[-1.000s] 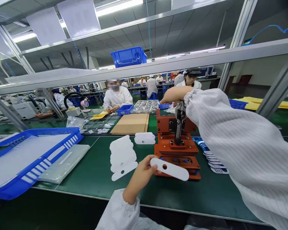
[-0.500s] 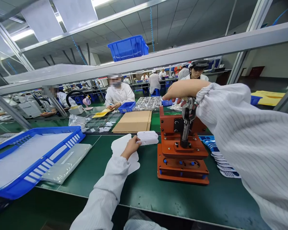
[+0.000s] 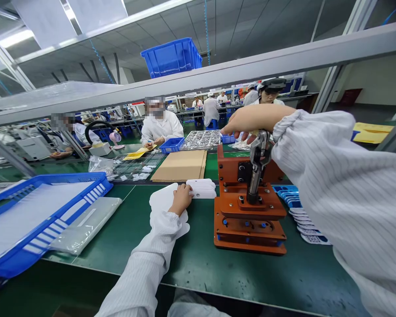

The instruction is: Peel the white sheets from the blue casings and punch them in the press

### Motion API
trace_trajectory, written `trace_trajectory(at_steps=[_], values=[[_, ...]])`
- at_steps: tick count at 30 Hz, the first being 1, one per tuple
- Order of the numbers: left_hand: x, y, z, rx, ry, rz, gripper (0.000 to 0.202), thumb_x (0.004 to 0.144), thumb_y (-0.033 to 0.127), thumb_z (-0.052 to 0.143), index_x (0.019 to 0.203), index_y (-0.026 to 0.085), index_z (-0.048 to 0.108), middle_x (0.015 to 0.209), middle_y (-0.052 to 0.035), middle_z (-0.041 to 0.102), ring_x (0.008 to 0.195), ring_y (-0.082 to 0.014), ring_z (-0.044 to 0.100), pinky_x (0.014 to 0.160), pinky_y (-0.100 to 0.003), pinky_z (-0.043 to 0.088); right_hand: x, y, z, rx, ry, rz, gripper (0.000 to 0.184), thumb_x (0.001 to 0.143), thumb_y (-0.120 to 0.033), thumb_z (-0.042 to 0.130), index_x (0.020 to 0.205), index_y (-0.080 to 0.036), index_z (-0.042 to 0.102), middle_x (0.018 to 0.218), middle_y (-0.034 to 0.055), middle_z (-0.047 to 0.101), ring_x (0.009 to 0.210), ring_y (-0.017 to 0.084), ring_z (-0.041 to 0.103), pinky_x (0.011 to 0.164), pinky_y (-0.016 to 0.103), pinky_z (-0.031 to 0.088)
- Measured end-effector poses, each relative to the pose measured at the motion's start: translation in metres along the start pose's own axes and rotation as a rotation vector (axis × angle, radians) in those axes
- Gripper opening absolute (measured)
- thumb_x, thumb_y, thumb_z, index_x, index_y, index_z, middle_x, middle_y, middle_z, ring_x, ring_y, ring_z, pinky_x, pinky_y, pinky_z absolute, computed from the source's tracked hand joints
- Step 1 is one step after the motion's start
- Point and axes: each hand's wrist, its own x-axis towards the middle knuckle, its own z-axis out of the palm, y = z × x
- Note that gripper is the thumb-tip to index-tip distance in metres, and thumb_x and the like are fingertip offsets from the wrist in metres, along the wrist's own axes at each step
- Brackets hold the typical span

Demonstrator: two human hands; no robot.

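Observation:
An orange press jig (image 3: 249,211) stands on the green bench. My right hand (image 3: 251,121) is closed around the top of its metal lever (image 3: 258,165). My left hand (image 3: 181,198) reaches to the left end of a small stack of white plates (image 3: 203,188) beside the jig, fingers curled on it. Under my left sleeve lies a fanned pile of white sheets (image 3: 161,200). Right of the jig, a row of blue and white printed parts (image 3: 300,215) is spread out, partly hidden by my right sleeve.
A blue tray (image 3: 49,224) with white sheets sits at the left, a clear plastic bag (image 3: 86,224) beside it. Cardboard (image 3: 181,166) lies behind the plates. Several people in white coats work at benches beyond. A blue bin (image 3: 171,57) rests on the overhead shelf.
My left hand held a white plate in front of the jig a second ago; that plate is gone from it and the hand now rests at the white stack. My right hand stayed on the lever.

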Motion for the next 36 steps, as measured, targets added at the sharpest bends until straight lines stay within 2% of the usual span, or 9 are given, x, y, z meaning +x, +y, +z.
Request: trace_trajectory(at_steps=[7, 10, 12, 14, 19, 22, 24, 29, 36], values=[[-0.006, 0.001, -0.01, 0.006, 0.038, 0.017, 0.026, 0.086, 0.03, 0.056, 0.108, 0.016, 0.056, 0.112, -0.0069, 0.056, 0.106, -0.0233, 0.052, 0.09, -0.046, 0.044, 0.006, 0.004, 0.003, 0.154, 0.02, -0.044, 0.051, 0.076, -0.054, 0.064, 0.087, -0.005, 0.066, 0.081, 0.0096, 0.064, 0.09, 0.028, 0.061, 0.09, 0.054, 0.042], [-0.018, 0.005, -0.023, -0.026, 0.066, 0.044, 0.025, 0.087, 0.029, 0.054, 0.107, 0.015, 0.056, 0.112, -0.0069, 0.056, 0.107, -0.024, 0.052, 0.089, -0.046, 0.043, 0.0, 0.014, 0.003, 0.336, 0.176, -0.113, 0.071, 0.084, -0.071, 0.033, 0.109, -0.01, 0.059, 0.105, 0.0108, 0.06, 0.093, 0.024, 0.06, 0.086, 0.043, 0.047], [-0.031, 0.009, -0.031, -0.067, 0.077, 0.078, 0.025, 0.089, 0.029, 0.049, 0.107, 0.015, 0.056, 0.111, -0.0072, 0.055, 0.108, -0.027, 0.051, 0.088, -0.046, 0.043, -0.014, 0.035, 0.004, 0.506, 0.312, -0.16, 0.075, 0.09, -0.066, 0.011, 0.126, -0.011, 0.046, 0.116, 0.009, 0.053, 0.098, 0.02, 0.059, 0.081, 0.034, 0.048], [-0.048, 0.013, -0.035, -0.12, 0.071, 0.117, 0.024, 0.089, 0.031, 0.046, 0.105, 0.017, 0.056, 0.109, -0.0093, 0.055, 0.106, -0.0292, 0.051, 0.084, -0.047, 0.043, -0.036, 0.07, 0.011, 0.561, 0.389, -0.169, 0.068, 0.091, -0.063, 0.019, 0.129, -0.012, 0.043, 0.115, 0.0067, 0.053, 0.101, 0.019, 0.058, 0.079, 0.03, 0.047], [-0.103, 0.025, -0.035, -0.337, -0.009, 0.268, 0.022, 0.086, 0.038, 0.045, 0.096, 0.024, 0.057, 0.107, -0.0075, 0.057, 0.104, -0.0275, 0.052, 0.086, -0.045, 0.044, -0.109, 0.196, 0.082, 0.18, 0.18, 0.018, 0.022, 0.078, -0.042, 0.06, 0.086, -0.023, 0.066, 0.084, 0.004, 0.066, 0.07, 0.019, 0.062, 0.06, 0.031, 0.051], [-0.134, 0.036, -0.036, -0.501, -0.137, 0.301, 0.025, 0.086, 0.044, 0.042, 0.097, 0.027, 0.058, 0.11, -0.0072, 0.056, 0.107, -0.0273, 0.051, 0.089, -0.046, 0.044, -0.145, 0.26, 0.149, 0.068, 0.144, 0.106, 0.012, 0.073, -0.027, 0.062, 0.066, -0.018, 0.064, 0.065, 0.0056, 0.064, 0.058, 0.021, 0.059, 0.054, 0.032, 0.047], [-0.148, 0.044, -0.038, -0.555, -0.228, 0.276, 0.027, 0.086, 0.047, 0.041, 0.098, 0.03, 0.059, 0.115, -0.007, 0.055, 0.108, -0.028, 0.051, 0.087, -0.046, 0.046, -0.161, 0.284, 0.187, 0.027, 0.158, 0.092, 0.012, 0.075, -0.028, 0.058, 0.074, -0.018, 0.066, 0.078, 0.0072, 0.066, 0.071, 0.022, 0.061, 0.064, 0.034, 0.049], [-0.162, 0.061, -0.039, -0.621, -0.292, 0.256, 0.025, 0.084, 0.047, 0.045, 0.097, 0.035, 0.062, 0.117, -0.007, 0.055, 0.106, -0.0298, 0.054, 0.071, -0.041, 0.054, -0.177, 0.298, 0.236, -0.017, 0.251, 0.014, 0.021, 0.084, -0.031, 0.049, 0.082, -0.019, 0.066, 0.09, 0.0102, 0.065, 0.088, 0.024, 0.057, 0.08, 0.039, 0.043], [-0.167, 0.066, -0.041, -0.684, -0.269, 0.278, 0.022, 0.083, 0.044, 0.049, 0.096, 0.036, 0.065, 0.114, -0.0079, 0.058, 0.103, -0.0299, 0.056, 0.068, -0.04, 0.056, -0.177, 0.296, 0.234, 0.115, 0.473, 0.045, 0.023, 0.086, -0.033, 0.042, 0.079, -0.019, 0.06, 0.092, 0.0125, 0.063, 0.092, 0.027, 0.056, 0.085, 0.044, 0.042]])
